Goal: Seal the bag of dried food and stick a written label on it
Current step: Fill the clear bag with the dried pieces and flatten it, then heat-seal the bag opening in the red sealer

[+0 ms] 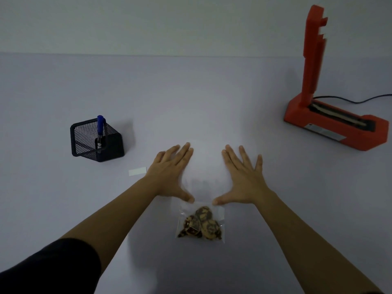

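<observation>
One clear bag of dried food (200, 223) lies nearest on the table (212, 92), with the left hand (169, 172) and right hand (244, 175) flat and spread, grasping nothing, thumb tips at its far edge. One white label (137, 172) lies just beside the left hand. Farther off stand one mesh holder (97, 141) with one blue pen (100, 128) on the left, and one red sealer (335, 124), arm raised, on the right.

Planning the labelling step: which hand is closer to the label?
The left hand; the white label lies just beside it, whereas the right hand is farther off, past the bag.

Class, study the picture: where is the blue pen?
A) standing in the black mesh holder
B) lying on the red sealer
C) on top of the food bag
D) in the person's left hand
A: the blue pen stands inside the black mesh holder.
</observation>
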{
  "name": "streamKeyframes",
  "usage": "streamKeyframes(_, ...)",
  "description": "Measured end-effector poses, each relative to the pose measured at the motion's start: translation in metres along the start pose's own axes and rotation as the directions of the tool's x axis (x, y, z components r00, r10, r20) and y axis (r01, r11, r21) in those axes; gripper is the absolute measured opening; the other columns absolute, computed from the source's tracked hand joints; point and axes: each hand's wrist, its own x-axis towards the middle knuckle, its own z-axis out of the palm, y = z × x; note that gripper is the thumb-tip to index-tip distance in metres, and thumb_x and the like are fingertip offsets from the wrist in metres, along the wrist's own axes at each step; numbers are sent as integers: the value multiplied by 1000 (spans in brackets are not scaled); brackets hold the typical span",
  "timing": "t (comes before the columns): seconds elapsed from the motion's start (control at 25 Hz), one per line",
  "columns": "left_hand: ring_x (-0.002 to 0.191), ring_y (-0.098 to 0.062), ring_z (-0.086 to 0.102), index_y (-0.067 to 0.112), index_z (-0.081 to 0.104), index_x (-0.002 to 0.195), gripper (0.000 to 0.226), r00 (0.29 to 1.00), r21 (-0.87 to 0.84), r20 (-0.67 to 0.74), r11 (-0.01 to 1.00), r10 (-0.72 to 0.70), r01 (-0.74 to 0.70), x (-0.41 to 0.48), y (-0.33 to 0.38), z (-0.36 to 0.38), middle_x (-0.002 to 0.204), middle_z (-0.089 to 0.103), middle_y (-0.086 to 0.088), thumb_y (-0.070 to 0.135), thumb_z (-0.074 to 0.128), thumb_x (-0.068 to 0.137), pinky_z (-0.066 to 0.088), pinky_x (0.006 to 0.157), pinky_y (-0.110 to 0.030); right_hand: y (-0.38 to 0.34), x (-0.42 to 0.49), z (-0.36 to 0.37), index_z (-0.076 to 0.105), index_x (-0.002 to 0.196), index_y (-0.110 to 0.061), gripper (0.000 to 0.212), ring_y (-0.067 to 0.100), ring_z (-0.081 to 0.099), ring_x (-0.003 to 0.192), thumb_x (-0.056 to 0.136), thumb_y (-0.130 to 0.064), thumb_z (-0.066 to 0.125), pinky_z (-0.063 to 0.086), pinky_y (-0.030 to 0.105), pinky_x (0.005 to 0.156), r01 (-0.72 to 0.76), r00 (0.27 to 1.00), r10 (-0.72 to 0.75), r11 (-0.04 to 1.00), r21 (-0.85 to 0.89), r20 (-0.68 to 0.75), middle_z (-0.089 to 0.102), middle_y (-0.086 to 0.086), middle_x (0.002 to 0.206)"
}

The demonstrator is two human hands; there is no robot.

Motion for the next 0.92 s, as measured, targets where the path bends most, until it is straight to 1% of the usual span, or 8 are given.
streamKeyframes(0.12,144,-24,-4,22,-12,149,132,1000,-57,24,998,-4,5,0,1,-6,157,-19,6,92,44,52,10,112,-48,3,0,-2,-23,143,-26,143,18,-33,137,40,-93,51,-22,60,105,36,999,-37,998,46,19,-36,-15,147)
streamKeyframes(0.24,141,-21,8,30,8,149,118,998,-255,-10,965,-59,55,-1,3,-17,158,0,15,92,33,51,16,107,-44,8,-1,-11,-8,147,-26,125,16,-21,142,54,-87,48,-17,53,111,63,998,-61,977,206,-14,-17,-12,156)
streamKeyframes(0.36,140,-18,13,33,13,148,100,977,-516,-128,853,-169,80,2,24,-33,157,8,15,84,34,64,18,106,-44,21,-3,-24,9,148,-21,98,17,0,145,73,-75,39,-1,45,118,105,970,-17,930,353,-244,6,-2,158)
streamKeyframes(0.48,145,-18,8,27,8,150,87,957,-675,-231,738,-174,-29,24,63,-54,159,5,9,69,39,81,12,117,-46,52,-18,-39,29,143,-9,76,24,27,139,84,-58,39,19,39,115,133,830,138,892,433,-540,32,11,150)
streamKeyframes(0.56,146,-16,7,21,6,151,77,952,-698,-279,708,-128,-110,48,97,-70,159,5,6,55,41,91,8,119,-35,88,-33,-47,31,141,-3,72,27,33,134,87,-49,44,25,37,112,91,693,280,880,466,-665,38,16,145)
streamKeyframes(0.68,146,-15,6,13,3,151,69,961,-703,-266,697,-76,-139,94,154,-93,160,2,0,30,44,97,6,113,-21,162,-58,-57,19,145,-3,89,27,23,139,80,-50,59,20,39,114,-57,562,435,869,492,-703,26,17,151)
streamKeyframes(0.8,146,-19,9,13,-2,150,73,990,-785,-112,618,-84,-36,136,193,-108,160,1,-4,16,46,95,12,115,-27,239,-63,-72,3,147,-4,119,29,4,145,65,-44,80,8,42,116,-272,628,520,844,463,-580,4,16,157)
streamKeyframes(0.92,144,-24,19,16,-3,150,77,995,-835,-18,548,-100,40,168,215,-115,159,11,-7,10,46,92,21,115,-33,299,-55,-77,0,147,-7,138,30,19,142,47,-55,84,19,49,117,-303,725,577,758,577,-378,21,16,154)
